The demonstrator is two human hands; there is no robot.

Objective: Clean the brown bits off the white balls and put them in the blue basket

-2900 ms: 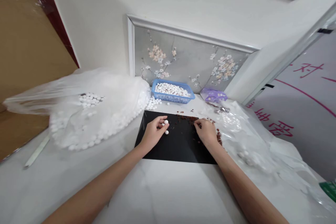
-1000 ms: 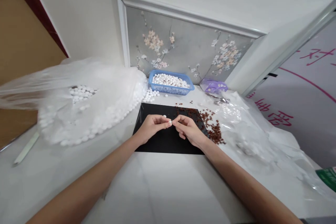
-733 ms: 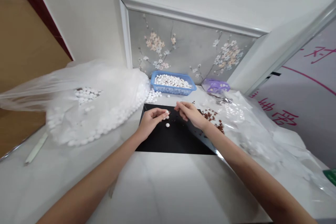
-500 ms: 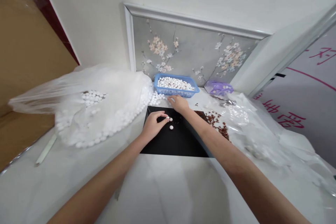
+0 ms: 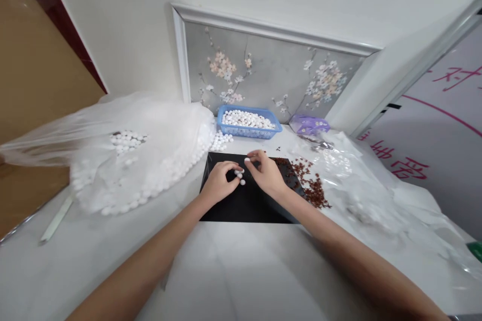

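Over the black mat point(image 5: 229, 209), my left hand point(image 5: 221, 180) is closed in a pinch at a small white ball point(image 5: 237, 172); the fingers partly cover it. Another loose white ball point(image 5: 242, 182) lies on the mat just by the left thumb. My right hand point(image 5: 266, 174) faces it from the right, thumb and fingers closed on a white ball point(image 5: 247, 160). Small brown star-shaped pieces point(image 5: 288, 170) lie beyond the right wrist, partly on the mat.
A blue basket point(image 5: 250, 133) full of white balls stands against the wall, with loose balls point(image 5: 222, 139) beside it. At left lies a large clear bag of white balls point(image 5: 150, 160). More brown pieces point(image 5: 316, 190), a purple packet point(image 5: 309, 124) and clear plastic point(image 5: 369, 200) are at right.
My right hand has come back from the loose balls near the basket to above the mat, now with a white ball in its fingers. My left hand has stayed nearly in place.
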